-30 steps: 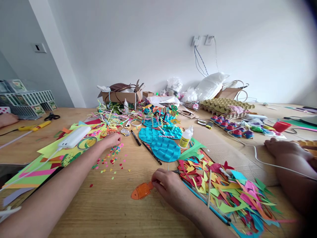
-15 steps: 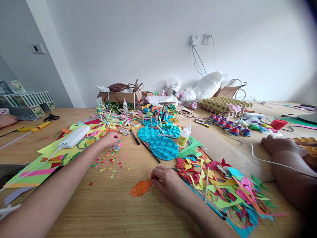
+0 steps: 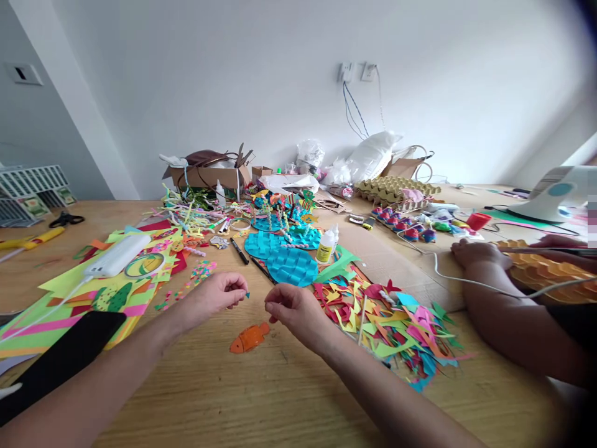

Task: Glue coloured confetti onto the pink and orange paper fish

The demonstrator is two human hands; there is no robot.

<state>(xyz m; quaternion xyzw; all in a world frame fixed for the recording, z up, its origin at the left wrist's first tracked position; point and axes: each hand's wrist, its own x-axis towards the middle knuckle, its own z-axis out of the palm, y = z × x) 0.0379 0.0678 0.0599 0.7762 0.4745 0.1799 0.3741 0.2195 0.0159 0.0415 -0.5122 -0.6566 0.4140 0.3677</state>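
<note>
Between the thumb and finger of my left hand [image 3: 221, 294] is a small teal paper piece [image 3: 248, 295]. My right hand [image 3: 295, 310] is pinched closed a short way to the right of it; whatever its fingertips may hold does not show. Just below both hands, an orange paper fish [image 3: 249, 338] lies flat on the wooden table [image 3: 224, 398], its head toward the left and its tail near my right fingertips. Bright paper confetti [image 3: 203, 270] is scattered behind my left hand.
Blue wavy paper discs [image 3: 291, 266] lie beyond my hands, beside a glue bottle [image 3: 325, 247]. Paper scraps [image 3: 396, 323] heap up on the right. A black phone [image 3: 69, 354] rests at left. Another person's hand [image 3: 480, 255] is near a yellow egg tray [image 3: 536, 267].
My left hand has moved right from the confetti to beside my right hand, carrying the teal piece. My right hand has lifted off the fish's tail. The view has turned right.
</note>
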